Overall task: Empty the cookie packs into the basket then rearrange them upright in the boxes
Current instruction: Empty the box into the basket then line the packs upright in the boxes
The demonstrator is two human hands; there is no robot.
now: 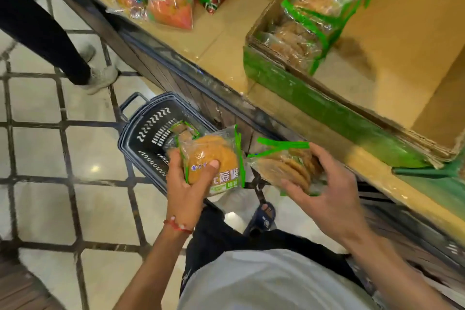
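Left fingers clasping cookie pack, right fingers gripping second pack

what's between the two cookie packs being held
Nothing: the head view shows a narrow bare gap between the left pack and the right pack, with only floor beneath.

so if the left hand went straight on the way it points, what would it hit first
Likely the loose cookie pack lying in the basket, just past the held pack in the left hand. The basket sits lower on the floor, so the hand might pass over it; depth is unclear.
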